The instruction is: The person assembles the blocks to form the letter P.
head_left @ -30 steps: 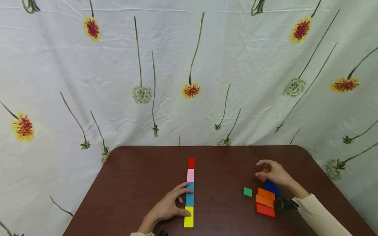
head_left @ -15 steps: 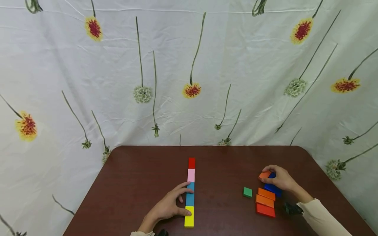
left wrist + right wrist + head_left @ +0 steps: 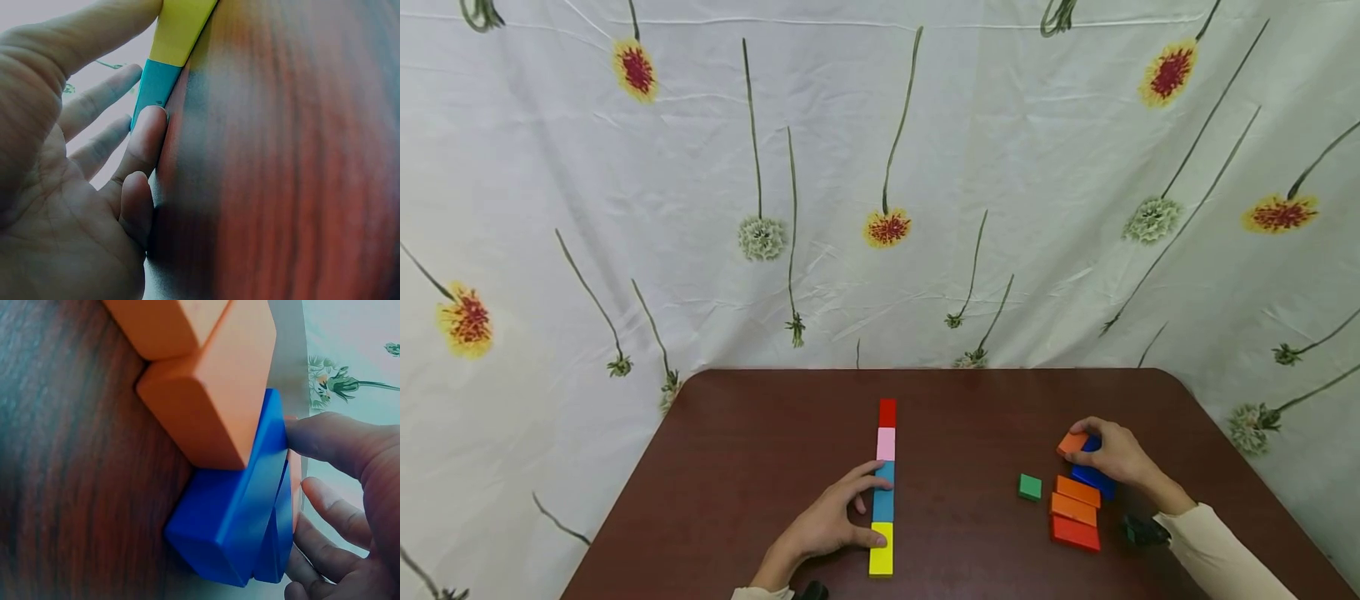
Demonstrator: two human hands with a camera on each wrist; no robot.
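Wooden blocks form a straight row in the head view: red [image 3: 887, 412], pink [image 3: 886, 443], light blue [image 3: 883, 507] and yellow [image 3: 881, 564]. My left hand [image 3: 829, 521] rests along its left side, thumb on the yellow block and fingertips at the light blue part, fingers loosely extended. To the right, my right hand [image 3: 1116, 456] pinches a small orange block [image 3: 1071, 444] between thumb and fingers. Dark blue blocks [image 3: 212, 534] lie right beside it, partly under the hand; in the right wrist view the orange block is mostly hidden behind them.
Two more orange blocks [image 3: 1074, 508] and a red block [image 3: 1075, 533] lie side by side nearer the front. A green block [image 3: 1029, 487] sits apart to their left. The dark brown table [image 3: 760, 433] ends at a flowered cloth [image 3: 820, 292] behind.
My right hand has come slightly right and down, closing its thumb and fingers on the far orange block. It has stayed there since half a second ago. The left hand keeps its place.
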